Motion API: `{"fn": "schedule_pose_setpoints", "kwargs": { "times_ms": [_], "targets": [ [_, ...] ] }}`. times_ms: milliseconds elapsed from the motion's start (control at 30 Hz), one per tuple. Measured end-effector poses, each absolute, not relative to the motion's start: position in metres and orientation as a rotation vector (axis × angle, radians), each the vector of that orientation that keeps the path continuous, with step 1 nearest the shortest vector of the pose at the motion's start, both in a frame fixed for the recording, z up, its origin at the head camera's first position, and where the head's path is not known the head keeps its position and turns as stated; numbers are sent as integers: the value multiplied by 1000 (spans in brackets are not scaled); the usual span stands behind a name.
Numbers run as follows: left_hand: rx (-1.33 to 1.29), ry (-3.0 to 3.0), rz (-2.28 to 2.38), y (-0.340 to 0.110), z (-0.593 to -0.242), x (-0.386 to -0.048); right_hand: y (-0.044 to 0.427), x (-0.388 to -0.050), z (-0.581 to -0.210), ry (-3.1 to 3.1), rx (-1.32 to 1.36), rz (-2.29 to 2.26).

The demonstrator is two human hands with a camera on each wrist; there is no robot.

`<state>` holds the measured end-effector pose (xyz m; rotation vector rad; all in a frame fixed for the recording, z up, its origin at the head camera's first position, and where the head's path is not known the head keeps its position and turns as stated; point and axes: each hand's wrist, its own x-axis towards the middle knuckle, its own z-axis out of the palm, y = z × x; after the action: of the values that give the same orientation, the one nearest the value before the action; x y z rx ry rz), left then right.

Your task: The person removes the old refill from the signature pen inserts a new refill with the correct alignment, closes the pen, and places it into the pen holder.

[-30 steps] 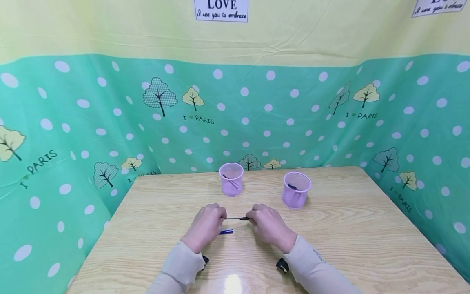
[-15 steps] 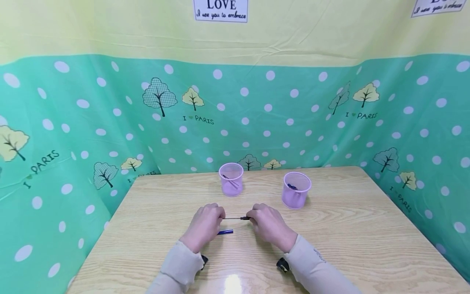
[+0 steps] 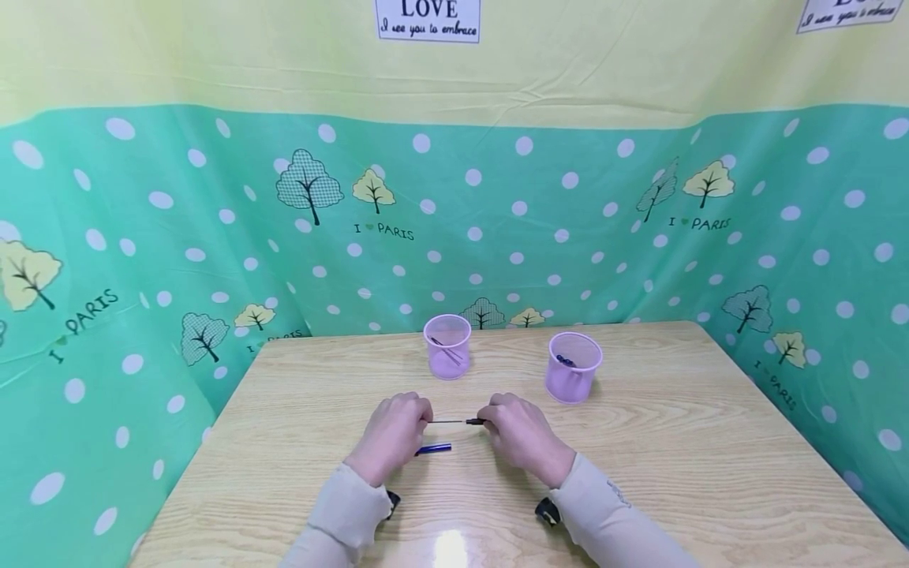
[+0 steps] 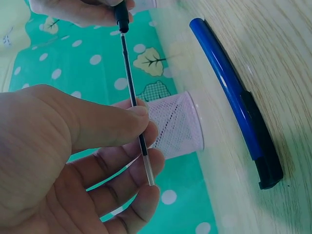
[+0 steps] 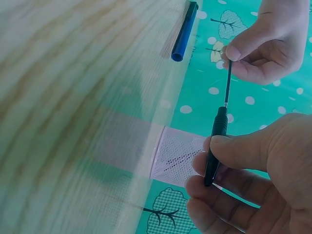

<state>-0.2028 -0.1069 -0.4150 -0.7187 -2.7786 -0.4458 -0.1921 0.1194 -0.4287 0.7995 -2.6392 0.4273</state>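
Note:
My left hand point(image 3: 393, 430) pinches a thin pen refill point(image 4: 128, 73) between thumb and fingers, its dark ink showing and its clear tail sticking out past the fingertips. In my right hand point(image 3: 521, 434) is a black tapered pen grip section point(image 5: 219, 122), pinched by thumb and fingers. The refill runs in line with this section, its front end at the section's mouth; how far it reaches inside is hidden. Below the hands a blue pen barrel point(image 4: 226, 97) with a black clip end lies on the table, partly behind the left hand in the head view.
Two purple mesh cups stand beyond the hands. The left cup point(image 3: 449, 364) has thin sticks in it, and the right cup point(image 3: 568, 385) holds small dark pieces. A wooden table point(image 3: 675, 442) lies beneath, backed by a green dotted curtain point(image 3: 497, 205).
My left hand has shifted slightly left with the refill, and more of the blue barrel shows. The right hand, still holding the black section, has barely moved to the right.

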Motion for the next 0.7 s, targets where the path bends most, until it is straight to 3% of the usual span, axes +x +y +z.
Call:
{"fn": "schedule_pose_setpoints", "kwargs": {
  "times_ms": [700],
  "targets": [
    [-704, -2822, -436, -111, -418, -205, 120, -192, -428, -2639, 786, 424]
  ]
}}
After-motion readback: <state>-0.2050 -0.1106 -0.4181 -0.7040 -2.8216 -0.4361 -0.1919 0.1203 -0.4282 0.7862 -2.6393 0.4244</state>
